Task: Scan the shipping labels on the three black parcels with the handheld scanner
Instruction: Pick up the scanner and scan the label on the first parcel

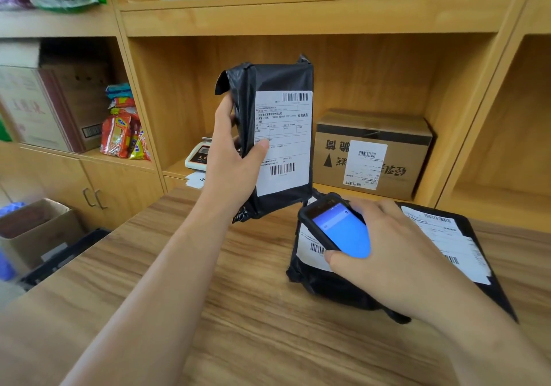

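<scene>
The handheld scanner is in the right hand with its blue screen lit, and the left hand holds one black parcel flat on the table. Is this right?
Not quite. In the head view the left hand holds the black parcel upright above the table, label facing the camera. The handheld scanner is in the right hand, screen lit blue.

parcel (280, 78) glossy black plastic film; label (283, 144) white paper; table (238, 311) smooth woodgrain.
</scene>
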`<control>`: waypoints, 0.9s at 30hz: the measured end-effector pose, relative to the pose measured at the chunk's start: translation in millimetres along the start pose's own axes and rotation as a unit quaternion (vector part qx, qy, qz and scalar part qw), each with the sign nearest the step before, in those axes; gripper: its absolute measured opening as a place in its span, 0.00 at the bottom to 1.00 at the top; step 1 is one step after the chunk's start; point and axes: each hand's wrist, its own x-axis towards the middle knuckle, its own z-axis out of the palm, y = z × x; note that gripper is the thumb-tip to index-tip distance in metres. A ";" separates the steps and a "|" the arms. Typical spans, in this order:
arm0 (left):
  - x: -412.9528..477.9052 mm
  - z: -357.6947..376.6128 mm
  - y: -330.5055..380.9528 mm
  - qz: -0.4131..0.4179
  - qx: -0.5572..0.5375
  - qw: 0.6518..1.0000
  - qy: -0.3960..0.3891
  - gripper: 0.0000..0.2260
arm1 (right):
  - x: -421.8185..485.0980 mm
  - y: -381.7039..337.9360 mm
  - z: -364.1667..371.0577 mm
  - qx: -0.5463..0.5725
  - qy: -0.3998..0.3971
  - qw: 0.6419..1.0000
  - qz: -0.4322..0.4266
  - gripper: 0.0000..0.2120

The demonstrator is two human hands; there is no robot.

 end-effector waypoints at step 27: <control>17.3 -32.6 -38.3 -0.274 -0.032 0.958 -0.077 0.15 | -0.3 0.5 -4.9 0.039 0.057 0.998 -0.007 0.37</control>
